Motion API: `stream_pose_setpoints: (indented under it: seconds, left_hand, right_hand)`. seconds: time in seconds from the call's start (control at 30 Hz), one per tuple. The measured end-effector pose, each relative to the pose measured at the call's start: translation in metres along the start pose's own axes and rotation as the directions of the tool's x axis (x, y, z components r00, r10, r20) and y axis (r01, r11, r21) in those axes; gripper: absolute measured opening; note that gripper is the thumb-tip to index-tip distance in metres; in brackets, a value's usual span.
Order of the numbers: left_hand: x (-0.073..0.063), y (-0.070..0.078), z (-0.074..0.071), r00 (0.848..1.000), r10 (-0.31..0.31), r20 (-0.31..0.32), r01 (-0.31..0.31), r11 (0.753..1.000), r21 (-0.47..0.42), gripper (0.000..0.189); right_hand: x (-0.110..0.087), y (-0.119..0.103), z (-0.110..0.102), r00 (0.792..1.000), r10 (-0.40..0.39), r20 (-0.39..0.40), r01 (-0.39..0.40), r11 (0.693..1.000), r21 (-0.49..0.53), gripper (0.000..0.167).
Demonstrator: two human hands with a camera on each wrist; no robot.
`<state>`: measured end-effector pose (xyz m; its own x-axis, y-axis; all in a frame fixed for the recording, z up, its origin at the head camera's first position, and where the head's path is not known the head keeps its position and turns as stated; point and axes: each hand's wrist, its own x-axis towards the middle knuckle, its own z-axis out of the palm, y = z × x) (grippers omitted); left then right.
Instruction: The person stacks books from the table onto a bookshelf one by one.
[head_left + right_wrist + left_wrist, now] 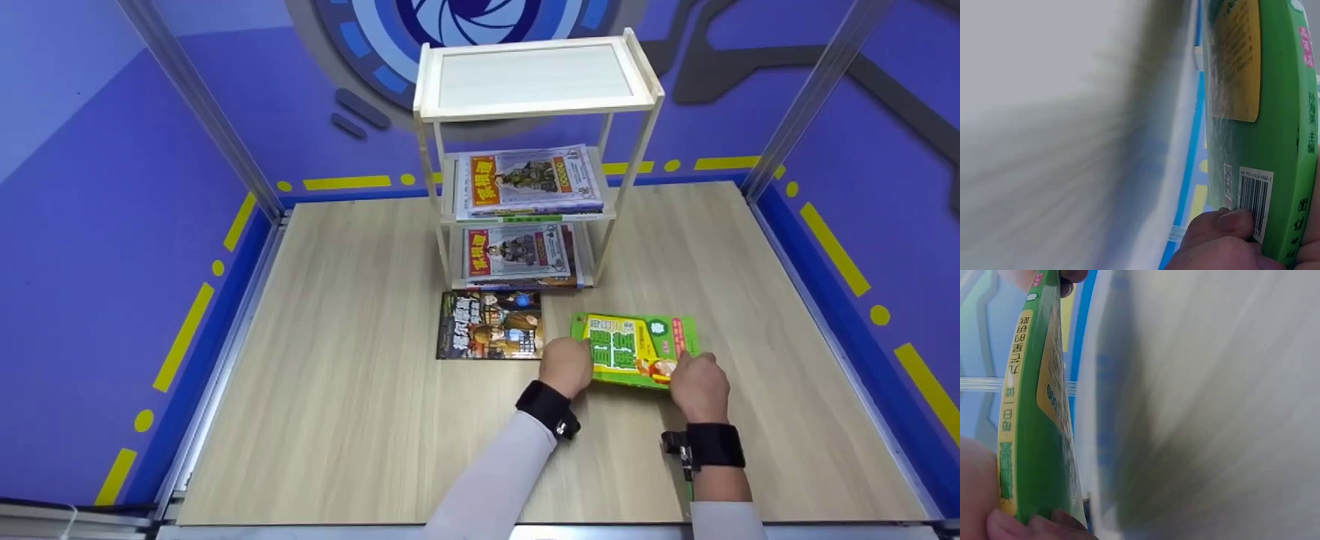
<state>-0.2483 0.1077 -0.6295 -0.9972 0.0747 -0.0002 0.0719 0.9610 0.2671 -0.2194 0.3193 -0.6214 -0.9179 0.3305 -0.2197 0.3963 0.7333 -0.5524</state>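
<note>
Both hands hold a green book (630, 352) with a yellow panel on its cover, just above the table in front of the rack. My left hand (566, 366) grips its left edge, and my right hand (700, 388) grips the lower right edge. In the left wrist view the book's spine (1012, 416) faces the camera, with fingertips (1033, 527) curled under it. The right wrist view shows the back cover with a barcode (1255, 199) and curled fingers (1213, 242) beneath. A dark comic-style book (491, 326) lies flat beside the left hand.
A pale wooden rack (536, 75) stands at the back middle of the table (337, 420). Magazines (529, 180) are stacked on its middle shelf, with more magazines (517, 253) on the bottom shelf. Blue-purple panels (97, 247) enclose the table's sides and back.
</note>
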Motion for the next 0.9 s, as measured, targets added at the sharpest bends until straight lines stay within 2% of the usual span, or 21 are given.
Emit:
stream_pose_setpoints:
  seconds: [0.03,0.1,0.17,0.27,0.5,0.57,0.67,0.77,0.9]
  left_hand:
    - [0.000,-0.001,-0.004,0.999,-0.045,0.005,0.046,0.996,-0.073,0.049]
    - [-0.001,-0.007,-0.013,0.992,-0.125,0.007,0.123,0.972,-0.199,0.051]
    - [-0.003,-0.017,-0.022,0.988,-0.153,0.018,0.152,0.951,-0.268,0.052]
    - [-0.007,-0.036,-0.032,0.984,-0.178,0.029,0.177,0.929,-0.325,0.054]
    - [-0.024,-0.092,-0.042,0.979,-0.205,-0.024,0.179,0.901,-0.395,0.054]
    - [-0.031,-0.108,-0.044,0.973,-0.229,-0.040,0.191,0.884,-0.427,0.054]
    - [-0.042,-0.128,-0.048,0.959,-0.278,-0.063,0.225,0.874,-0.431,0.054]
    - [-0.050,-0.143,-0.050,0.942,-0.327,-0.081,0.266,0.870,-0.416,0.052]
    - [-0.057,-0.153,-0.053,0.927,-0.369,-0.070,0.310,0.857,-0.411,0.050]
  right_hand:
    - [-0.001,-0.002,-0.001,1.000,-0.009,-0.003,0.009,1.000,0.003,0.056]
    - [-0.001,-0.008,-0.002,1.000,-0.020,0.008,0.020,1.000,0.015,0.057]
    - [-0.002,-0.015,0.001,0.999,-0.034,0.020,0.033,0.999,0.033,0.057]
    - [-0.003,-0.025,0.013,0.997,-0.056,0.048,0.052,0.996,0.075,0.056]
    - [-0.018,-0.056,0.049,0.989,-0.121,0.085,0.104,0.977,0.185,0.046]
    - [-0.023,-0.068,0.058,0.985,-0.150,0.082,0.131,0.971,0.201,0.044]
    - [-0.031,-0.085,0.070,0.974,-0.212,0.076,0.191,0.956,0.222,0.041]
    - [-0.037,-0.099,0.079,0.957,-0.280,0.070,0.258,0.939,0.229,0.039]
    - [-0.042,-0.108,0.085,0.942,-0.330,0.062,0.311,0.927,0.208,0.038]
